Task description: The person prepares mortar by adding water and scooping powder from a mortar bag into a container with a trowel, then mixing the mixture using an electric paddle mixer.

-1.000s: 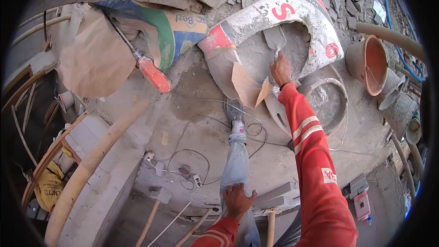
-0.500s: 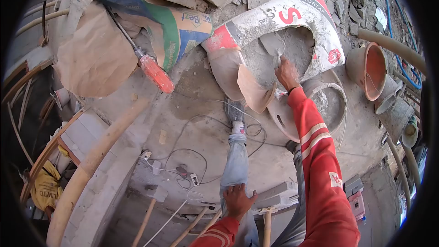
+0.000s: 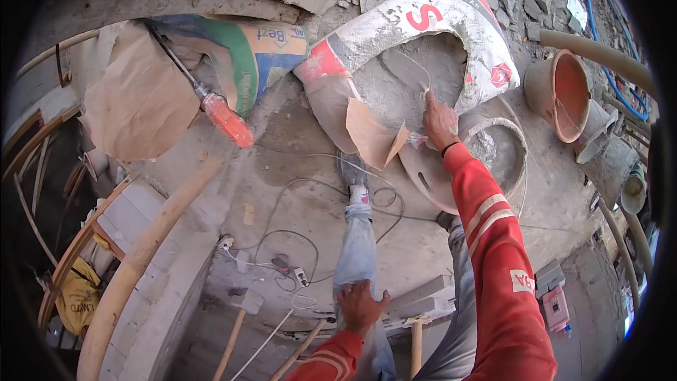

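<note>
My right hand (image 3: 440, 121) is closed on the handle of a trowel, at the lower right of the torn opening in a mortar bag (image 3: 462, 10). The trowel blade (image 3: 403, 69) lies against the grey powder (image 3: 395, 95) inside the bag, partly blending with it. Just below and right of that hand is a round bucket (image 3: 520, 169) with grey material in it. My left hand (image 3: 361, 306) rests on my knee with its fingers spread, holding nothing.
A red-handled mixer tool (image 3: 227, 120) lies beside brown paper (image 3: 137, 99) and a second bag (image 3: 278, 46). Cables (image 3: 310, 240) loop over the floor near my foot. An orange-lined bucket (image 3: 570, 95) stands at the right; a wooden pole (image 3: 144, 261) crosses the left.
The trowel blade has shifted left and sunk lower in the powder, and my right hand has turned with it. The whole view has shifted slightly. My left hand stays on my knee.
</note>
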